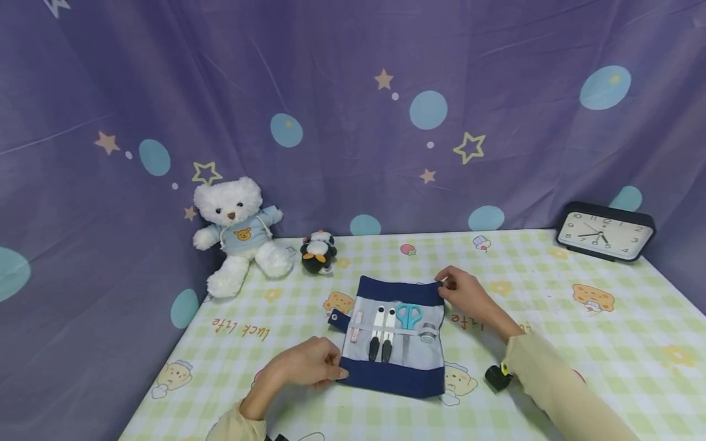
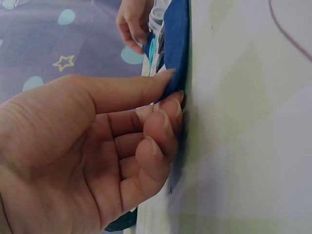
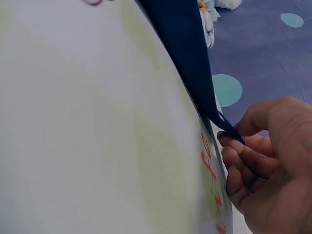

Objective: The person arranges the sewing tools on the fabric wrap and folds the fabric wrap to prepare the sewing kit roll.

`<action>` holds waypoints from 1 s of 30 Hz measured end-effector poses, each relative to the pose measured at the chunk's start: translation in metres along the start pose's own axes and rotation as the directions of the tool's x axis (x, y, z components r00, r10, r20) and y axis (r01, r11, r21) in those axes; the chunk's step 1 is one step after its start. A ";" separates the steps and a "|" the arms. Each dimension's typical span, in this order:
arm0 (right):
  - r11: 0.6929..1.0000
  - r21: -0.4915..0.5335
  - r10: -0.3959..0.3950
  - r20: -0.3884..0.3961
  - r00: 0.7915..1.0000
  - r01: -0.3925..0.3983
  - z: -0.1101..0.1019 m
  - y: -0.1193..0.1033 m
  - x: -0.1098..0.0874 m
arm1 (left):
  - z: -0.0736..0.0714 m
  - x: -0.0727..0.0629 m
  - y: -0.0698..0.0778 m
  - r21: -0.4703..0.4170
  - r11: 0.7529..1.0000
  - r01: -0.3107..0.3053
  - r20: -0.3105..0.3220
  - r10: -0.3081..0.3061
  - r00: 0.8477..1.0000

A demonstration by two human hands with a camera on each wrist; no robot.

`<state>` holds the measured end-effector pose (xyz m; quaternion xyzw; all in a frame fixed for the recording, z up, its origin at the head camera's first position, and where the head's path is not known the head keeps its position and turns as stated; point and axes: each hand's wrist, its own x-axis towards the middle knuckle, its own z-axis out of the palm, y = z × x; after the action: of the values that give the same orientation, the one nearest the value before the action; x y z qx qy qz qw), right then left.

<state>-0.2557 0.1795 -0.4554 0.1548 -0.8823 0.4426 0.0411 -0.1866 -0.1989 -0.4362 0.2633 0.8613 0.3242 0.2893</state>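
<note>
A navy and grey fabric pouch (image 1: 397,380) lies unfolded on the table, with a snap tab (image 1: 337,318) sticking out on its left. Under its elastic band sit turquoise scissors (image 1: 409,315), two white tools with black tips (image 1: 388,334), a pale pink item (image 1: 357,326) and a small round clear item (image 1: 428,332). My left hand (image 1: 310,362) pinches the pouch's near left corner between thumb and fingers, as the left wrist view shows. At the far right corner, my right hand (image 3: 273,161) pinches the navy edge, which lifts a little there.
A white teddy bear (image 1: 242,236) and a penguin plush (image 1: 318,252) sit at the back left. The black clock (image 1: 605,231) stands at the back right. A small black object (image 1: 497,378) lies by my right forearm. A purple curtain (image 1: 342,73) hangs behind the checked tablecloth (image 1: 584,343).
</note>
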 end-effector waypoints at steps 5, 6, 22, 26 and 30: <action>1.000 -0.003 -0.013 0.009 1.000 0.013 -0.009 0.003 -0.013 | -0.006 -0.006 0.024 -0.022 0.999 0.023 -0.074 -0.025 0.997; 1.000 -0.001 -0.015 0.011 1.000 0.015 -0.010 0.004 -0.016 | -0.006 -0.005 0.024 -0.021 0.999 0.027 -0.091 -0.028 0.995; 1.000 -0.004 -0.023 -0.016 1.000 0.023 -0.034 0.012 -0.062 | -0.010 0.030 0.017 0.032 0.997 0.067 -0.374 -0.050 0.926; 1.000 0.019 -0.020 0.019 1.000 0.019 -0.039 0.011 -0.073 | -0.011 0.041 0.015 0.043 0.996 0.074 -0.462 -0.046 0.885; 0.999 0.033 -0.016 0.054 0.998 0.015 -0.042 0.009 -0.084 | -0.012 0.050 0.012 0.077 0.994 0.071 -0.524 -0.020 0.851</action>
<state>-0.1815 0.2374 -0.4548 0.1741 -0.8744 0.4525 0.0182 -0.2261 -0.1634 -0.4369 0.1580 0.9277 0.3359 0.0394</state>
